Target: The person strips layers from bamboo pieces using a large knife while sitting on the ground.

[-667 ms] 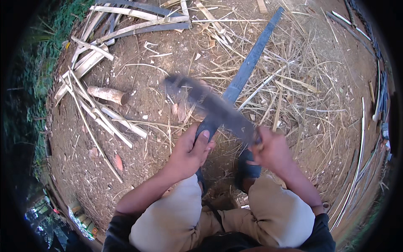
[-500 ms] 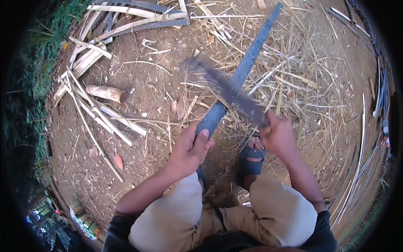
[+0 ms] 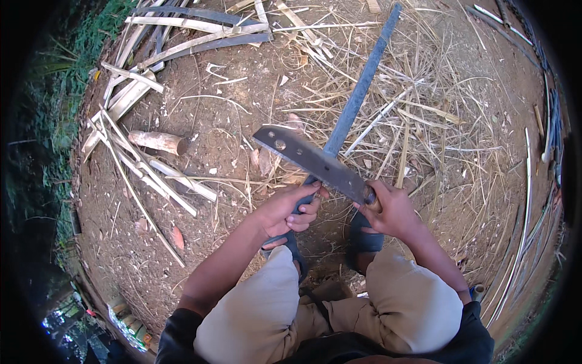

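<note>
A long blue-grey strip (image 3: 365, 79), which looks like bamboo, slants from the far ground back toward me. My left hand (image 3: 286, 211) is closed around its near end, thumb along the top. In my right hand (image 3: 393, 209) is a machete (image 3: 306, 156), gripped by its wooden handle. Its broad dark blade has several holes and lies across the strip, just beyond my left fingers. The blade hides part of the strip, and I cannot tell whether the two touch.
Pale split strips (image 3: 142, 164) lie in a pile at the left beside a short cut log (image 3: 159, 142). Thin shavings (image 3: 418, 115) cover the ground ahead and to the right. Long thin poles (image 3: 520, 230) run along the right edge. My sandalled feet (image 3: 362, 239) are close below the blade.
The machete, blurred by motion before, now shows sharply, its blade nearer my left hand. My left hand has shifted slightly right and down, its thumb reaching farther forward. My right hand has lowered a little.
</note>
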A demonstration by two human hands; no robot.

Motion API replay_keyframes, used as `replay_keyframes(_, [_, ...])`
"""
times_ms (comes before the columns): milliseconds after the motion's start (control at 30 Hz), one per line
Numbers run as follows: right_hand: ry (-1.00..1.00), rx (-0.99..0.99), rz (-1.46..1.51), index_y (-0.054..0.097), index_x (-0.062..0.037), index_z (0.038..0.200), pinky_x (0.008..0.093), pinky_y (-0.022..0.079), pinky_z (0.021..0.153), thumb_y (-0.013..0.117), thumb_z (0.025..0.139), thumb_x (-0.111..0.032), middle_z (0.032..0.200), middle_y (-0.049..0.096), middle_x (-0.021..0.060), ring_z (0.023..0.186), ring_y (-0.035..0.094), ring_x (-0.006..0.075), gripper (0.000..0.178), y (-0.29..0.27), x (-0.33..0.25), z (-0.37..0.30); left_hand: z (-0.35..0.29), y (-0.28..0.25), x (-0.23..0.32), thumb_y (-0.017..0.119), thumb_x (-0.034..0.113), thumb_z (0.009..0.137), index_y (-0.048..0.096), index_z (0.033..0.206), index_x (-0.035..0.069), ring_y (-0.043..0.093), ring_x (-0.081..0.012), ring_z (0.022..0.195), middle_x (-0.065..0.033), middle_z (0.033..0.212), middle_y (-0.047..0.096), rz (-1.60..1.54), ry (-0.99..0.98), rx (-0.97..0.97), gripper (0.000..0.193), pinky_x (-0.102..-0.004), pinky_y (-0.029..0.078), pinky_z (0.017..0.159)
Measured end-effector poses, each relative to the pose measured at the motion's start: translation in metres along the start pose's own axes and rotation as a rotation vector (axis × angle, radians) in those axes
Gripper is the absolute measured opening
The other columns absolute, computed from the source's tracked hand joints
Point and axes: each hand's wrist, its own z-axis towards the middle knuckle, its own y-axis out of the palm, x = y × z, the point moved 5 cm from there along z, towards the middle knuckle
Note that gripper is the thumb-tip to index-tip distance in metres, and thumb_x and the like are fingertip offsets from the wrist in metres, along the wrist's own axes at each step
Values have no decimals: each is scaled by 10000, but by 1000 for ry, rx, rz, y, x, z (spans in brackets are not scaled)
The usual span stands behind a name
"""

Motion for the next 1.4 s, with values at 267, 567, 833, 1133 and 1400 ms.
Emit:
replay_keyframes(267, [-294,-129,-217,547,-41,1062,410,548,688,749,684,-154,922,627,133,798,678,315,443,4,-43,6,-2,-34,-40,498,168,1030,549,917,114,355,-65,452,43,610,429,430,59,455,135,-251,229,371])
replay_keyframes(567, [-225,131,-311,568,-75,901,405,542,690,724,597,-89,794,622,89,748,664,295,342,-4,-21,10,10,-25,-29,454,284,1062,533,873,92,359,-70,467,28,599,422,1014,416,446,281,-272,251,389])
replay_keyframes(833, [7,146,-387,581,-102,891,404,532,688,738,640,-112,741,619,79,697,657,278,296,-44,8,17,-25,24,-14,513,326,1050,532,935,80,351,-45,481,29,617,402,627,168,411,273,-260,259,402])
replay_keyframes(1133, [-290,100,-400,589,-132,810,402,526,614,758,632,-162,661,597,54,605,648,230,248,-16,-42,7,-26,11,-17,539,350,1042,555,912,53,417,-61,477,32,596,446,1460,1018,456,325,-266,341,435])
replay_keyframes(1400, [-117,102,-374,581,-139,785,375,457,610,731,615,-90,660,621,62,560,628,240,232,-30,-24,34,-52,0,-23,472,340,1071,524,963,52,380,-78,425,20,565,418,843,252,397,312,-270,282,389])
